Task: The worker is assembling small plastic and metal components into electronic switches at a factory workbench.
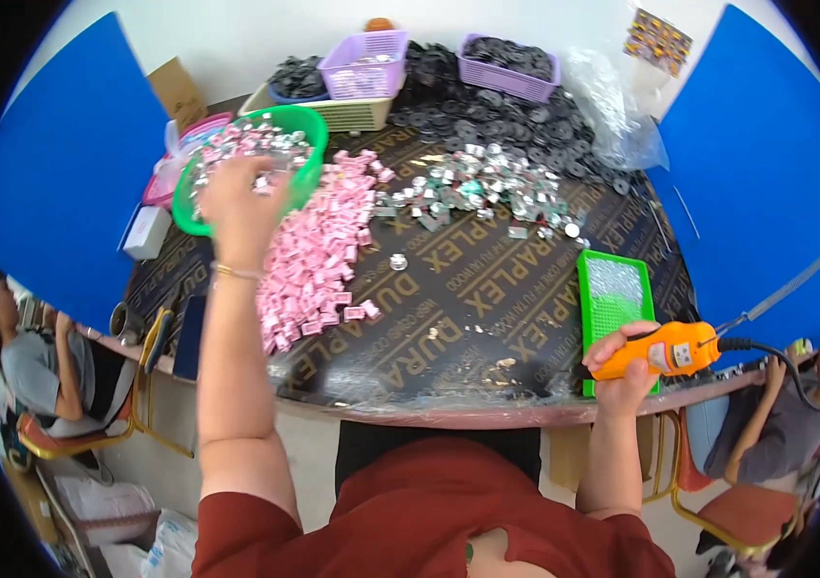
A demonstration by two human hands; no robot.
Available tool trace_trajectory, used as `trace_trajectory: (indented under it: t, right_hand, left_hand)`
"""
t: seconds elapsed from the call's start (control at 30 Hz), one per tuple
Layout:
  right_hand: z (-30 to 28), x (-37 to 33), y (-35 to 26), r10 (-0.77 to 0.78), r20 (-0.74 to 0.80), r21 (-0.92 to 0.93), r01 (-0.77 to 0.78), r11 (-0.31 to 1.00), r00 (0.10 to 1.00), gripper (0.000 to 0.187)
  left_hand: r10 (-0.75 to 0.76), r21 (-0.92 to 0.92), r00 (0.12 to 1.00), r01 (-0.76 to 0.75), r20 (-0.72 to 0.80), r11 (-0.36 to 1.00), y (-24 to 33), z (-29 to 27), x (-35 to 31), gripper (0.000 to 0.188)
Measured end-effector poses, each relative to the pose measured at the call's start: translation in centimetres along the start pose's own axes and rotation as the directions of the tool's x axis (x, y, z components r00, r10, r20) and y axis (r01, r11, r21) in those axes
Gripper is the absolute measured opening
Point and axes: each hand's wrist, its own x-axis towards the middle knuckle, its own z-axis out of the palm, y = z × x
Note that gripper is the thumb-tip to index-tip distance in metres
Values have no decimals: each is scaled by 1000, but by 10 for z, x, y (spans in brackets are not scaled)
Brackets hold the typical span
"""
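Note:
My left hand (244, 202) reaches over a round green basket (317, 144) at the left, which is filled with small pink and silver parts (256, 138). Motion blurs its fingers, so I cannot make out whether they hold anything. An orange electric screwdriver (672, 351) with a black cord lies across my right hand (625, 371), whose fingers and thumb wrap around it. This hand is above the near end of a green tray (608, 315) that has many small silvery pieces (614, 279) at its far end. A heap of pink plastic parts (318, 255) spreads beside the basket.
Small silver and clear parts (487, 188) are piled mid-table, with black discs (526, 130) behind them. Purple baskets (364, 79) stand at the back. Blue panels (767, 164) flank the table. A coiled cable (800, 279) holds the screwdriver. Two people sit at either side.

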Motion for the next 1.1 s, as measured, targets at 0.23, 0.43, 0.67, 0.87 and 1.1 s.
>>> trace_trajectory:
  t: [0.23, 0.43, 0.67, 0.87, 1.1]
  right_hand:
    - [-8, 13, -4, -17, -70, 7, 18, 1000, 997, 64]
    - [-25, 44, -14, -99, -123, -49, 94, 994, 987, 56]
    - [-24, 20, -3, -56, -79, -99, 48, 994, 995, 56]
    - [-14, 21, 6, -34, -117, -68, 26, 997, 993, 62]
    - [-9, 23, 7, -48, -68, -74, 43, 996, 997, 63]
  left_hand:
    - [-13, 121, 979, -12, 202, 993, -1, 9, -10, 45]
    - [21, 4, 851, -27, 525, 1000, 34, 25, -75, 35]
    - [119, -239, 536, 160, 836, 958, 71, -5, -88, 25]
    - [193, -293, 687, 29, 700, 956, 62, -12, -125, 38]
    - [344, -320, 743, -184, 574, 930, 68, 6, -135, 17]
